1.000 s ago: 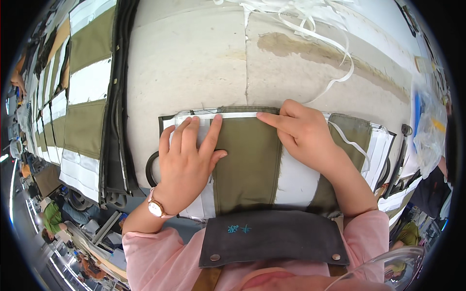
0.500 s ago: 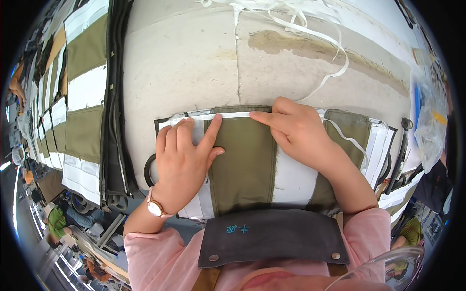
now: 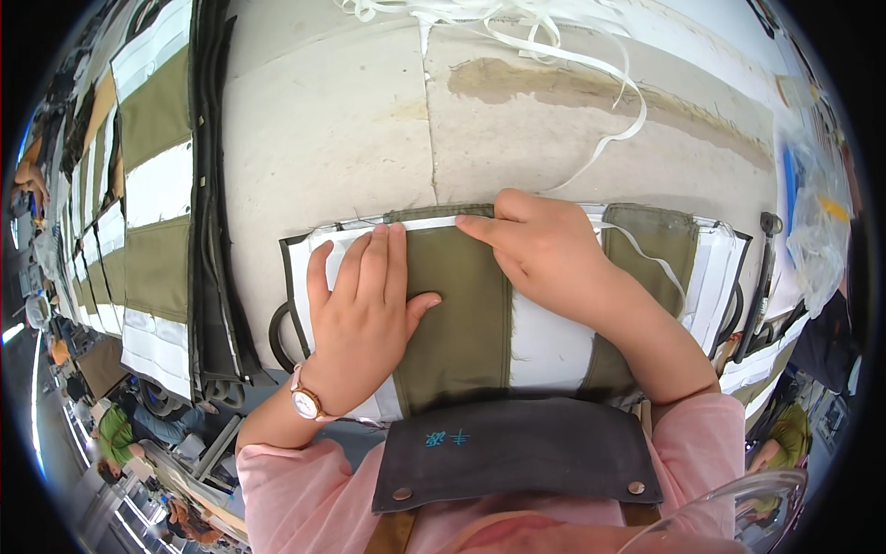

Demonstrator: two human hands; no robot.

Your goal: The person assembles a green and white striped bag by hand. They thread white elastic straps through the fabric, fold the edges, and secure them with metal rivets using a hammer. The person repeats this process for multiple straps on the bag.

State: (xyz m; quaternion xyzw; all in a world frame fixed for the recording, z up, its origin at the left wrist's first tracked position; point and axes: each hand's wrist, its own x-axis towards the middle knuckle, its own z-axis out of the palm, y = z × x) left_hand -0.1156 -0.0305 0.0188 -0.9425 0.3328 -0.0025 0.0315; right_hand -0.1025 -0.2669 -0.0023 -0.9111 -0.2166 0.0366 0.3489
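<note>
In front of me lies a striped fabric panel (image 3: 459,305), olive and white with dark edging and a black loop at each side. A narrow white tape (image 3: 430,223) runs along its far edge. My left hand (image 3: 360,286) rests flat on the panel's left part, fingers stretched with their tips by the tape and thumb out over the olive stripe. Further right, my right hand (image 3: 549,245) presses the tape with an outstretched index finger, its other fingers curled; the thumb is mostly hidden. From beyond this hand the tape's loose end trails across the right olive stripe.
More olive-and-white panels (image 3: 157,185) are stacked at the left. Loose white tape (image 3: 637,106) lies tangled across the far side of the pale table (image 3: 314,120). At the right are a black tool (image 3: 762,277) and clear plastic bags (image 3: 817,249). Other people work in the background.
My left index finger has moved left, away from the right fingertip, and now lies beside the middle finger. The right hand keeps its place on the tape. The whole view has shifted slightly.
</note>
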